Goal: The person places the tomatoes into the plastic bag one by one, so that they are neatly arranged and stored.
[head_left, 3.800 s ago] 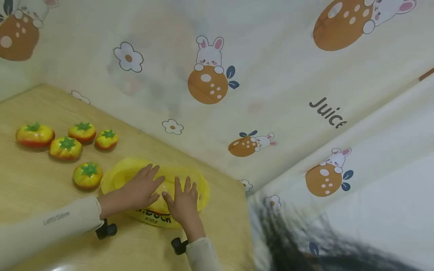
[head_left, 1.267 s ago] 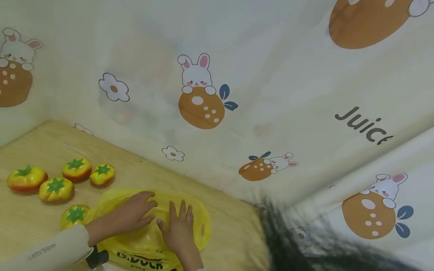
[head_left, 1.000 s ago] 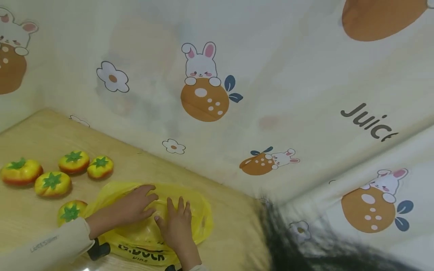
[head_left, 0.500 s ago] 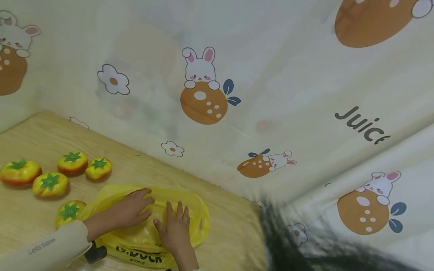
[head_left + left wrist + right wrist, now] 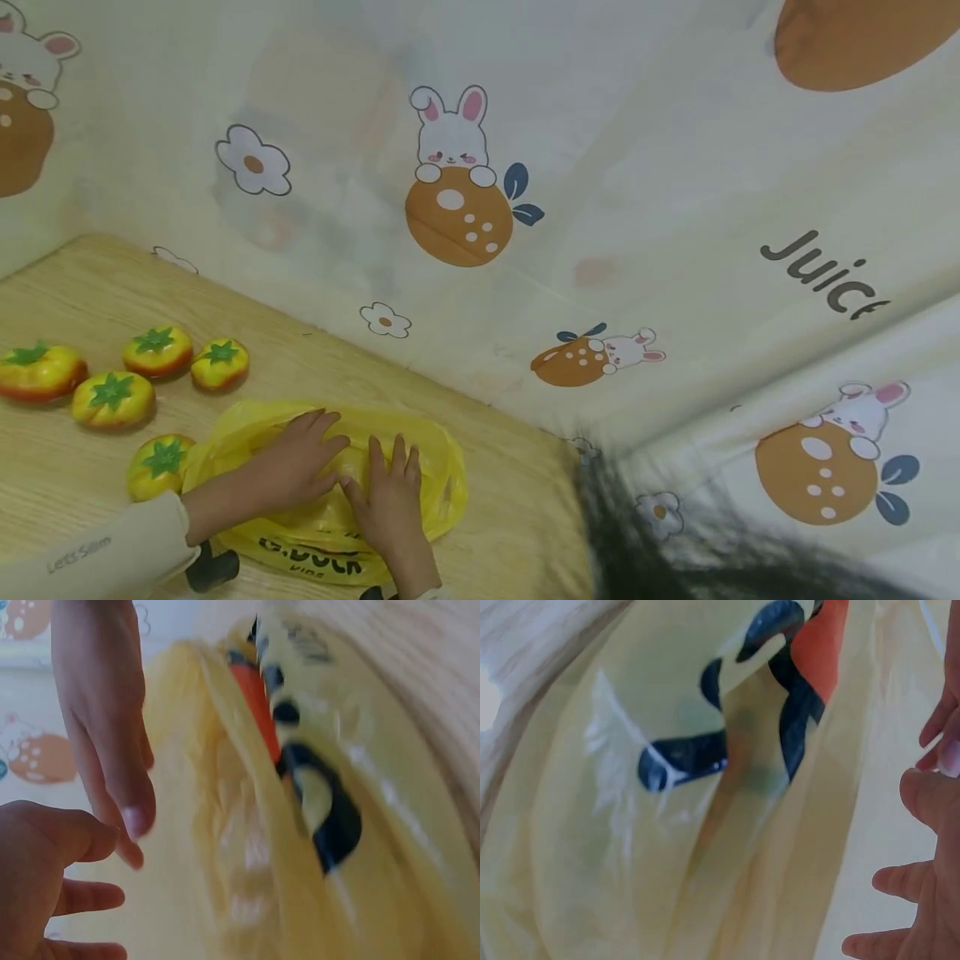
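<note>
A crumpled yellow plastic bag (image 5: 438, 483) with black "KIDS" lettering lies on the wooden table, its mouth facing up. My left hand (image 5: 300, 454) reaches over its opening from the left, fingers spread and slightly bent. From the front, my right hand (image 5: 393, 512) extends over the bag's right part with fingers straight and apart. The two thumbs come close together above the bag's middle. In both wrist views the fingers hold nothing, and folds of the bag (image 5: 375, 765) with black and orange print fill much of the picture.
Several yellow-and-red persimmon-like fruits with green leafy tops sit at the left; the closest persimmon (image 5: 161, 467) is beside the bag, another persimmon (image 5: 220, 364) behind it. A rabbit-print curtain (image 5: 322, 208) borders the table (image 5: 517, 517). Dark blurred hair (image 5: 637, 517) shows at lower right.
Since the earliest frame the head view has tilted, so table and hands sit lower. The left and right thumbs have come closer together. Both hands stay over the bag; the persimmons keep their arrangement.
</note>
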A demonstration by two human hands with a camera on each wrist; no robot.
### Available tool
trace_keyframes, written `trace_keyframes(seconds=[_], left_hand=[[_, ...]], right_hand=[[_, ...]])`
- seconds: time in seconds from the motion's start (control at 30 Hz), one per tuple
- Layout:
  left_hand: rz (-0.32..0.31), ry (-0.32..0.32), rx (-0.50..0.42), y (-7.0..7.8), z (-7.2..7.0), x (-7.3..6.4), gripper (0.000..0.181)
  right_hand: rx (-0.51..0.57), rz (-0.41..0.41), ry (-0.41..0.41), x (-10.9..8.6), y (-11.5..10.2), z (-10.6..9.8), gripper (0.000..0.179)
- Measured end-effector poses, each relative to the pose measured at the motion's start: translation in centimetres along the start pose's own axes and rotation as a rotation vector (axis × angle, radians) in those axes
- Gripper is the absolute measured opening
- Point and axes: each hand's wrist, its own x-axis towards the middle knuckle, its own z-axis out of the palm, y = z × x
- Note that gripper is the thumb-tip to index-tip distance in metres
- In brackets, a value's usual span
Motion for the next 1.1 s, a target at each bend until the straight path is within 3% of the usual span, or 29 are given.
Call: trace_keyframes(seconds=[0.3,0.57,0.73,0.93,1.1], left_hand=[[0.009,-0.034,0.010,1.4,0.2,-1.0,0.042],[0.066,0.089,0.096,1.8,0.8,-1.7,0.045],[0.035,0.157,0.189,2.0,1.1,-2.0,0.052],[-0.042,0.148,0.292,2.3,1.0,-2.7,0.059],[-0.070,0.164,0.311,2.6,0.9,-3.2,0.062]], right_hand=[[-0.038,-0.019,0.026,-0.5,-0.3,-0.2,0.064],[-0.018,-0.002,0.025,-1.2,-0.3,-0.7,0.065],[-0.008,0.019,0.064,-1.9,-0.4,-0.9,0.069],[-0.081,0.077,0.109,-2.6,-0.6,-1.1,0.076],[-0.104,0.108,0.111,-3.1,-0.8,-1.1,0.076]])
